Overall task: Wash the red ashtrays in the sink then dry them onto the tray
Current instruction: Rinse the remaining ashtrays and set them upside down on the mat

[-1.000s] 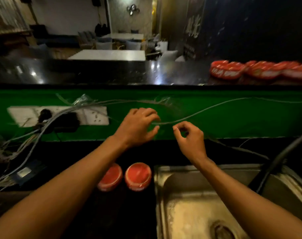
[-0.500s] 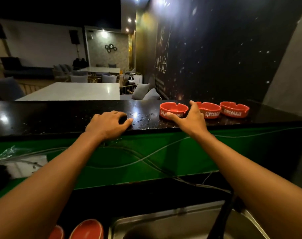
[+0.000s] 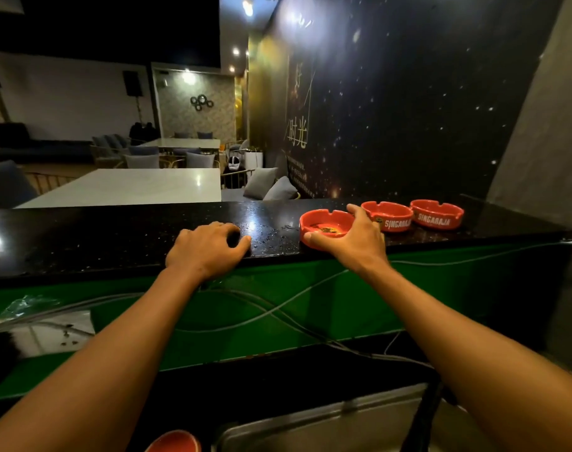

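The right hand [image 3: 354,244] grips the nearest red ashtray [image 3: 325,223] at the front edge of the black bar counter [image 3: 114,236], thumb curled along its near wall and fingers reaching over the far rim; the palm hides the ashtray's right side, and whatever lettering it carries there cannot be read. Dark bits lie in its bowl, too small to identify. Just beyond the fingers sits a second ashtray [image 3: 392,215], its left rim covered by them, and a third ashtray [image 3: 438,213] stands just beside that one — both show white "SINGARAJA" lettering, the second cut short by the hand.

The left hand [image 3: 208,247] rests on the counter's front edge with fingers loosely curled and holding nothing; the fingertips sink into shadow on the dark, wet-speckled surface.

Below the counter a green panel [image 3: 310,288] carries loose grey cables [image 3: 261,316]. At the bottom edge, only a corner of the steel sink [image 3: 310,425] shows, with a dark faucet spout [image 3: 425,415] rising across it — its top end lost against the black ledge. Another red ashtray [image 3: 175,442] is cut off by the lower border, left of the sink. No part of a tray can be made out.
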